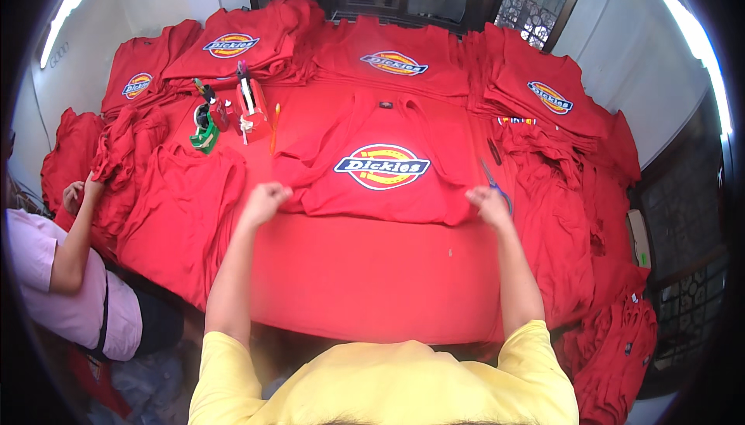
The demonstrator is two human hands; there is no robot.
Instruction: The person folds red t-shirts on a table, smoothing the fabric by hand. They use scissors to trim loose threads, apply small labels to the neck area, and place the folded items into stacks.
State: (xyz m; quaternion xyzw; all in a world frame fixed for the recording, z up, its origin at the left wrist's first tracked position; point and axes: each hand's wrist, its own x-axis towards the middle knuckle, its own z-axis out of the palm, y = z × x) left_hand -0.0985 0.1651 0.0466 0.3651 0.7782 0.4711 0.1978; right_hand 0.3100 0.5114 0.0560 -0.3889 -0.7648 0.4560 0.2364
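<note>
Left hand and right hand pinching red shirt, pens in red holder

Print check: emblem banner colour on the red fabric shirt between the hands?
The banner is blue with white lettering; head view shows it best.

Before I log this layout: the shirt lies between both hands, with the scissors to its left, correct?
Not quite: the scissors lie to the right of the shirt, as the head view shows. It does lie between the left hand and the right hand.
</note>
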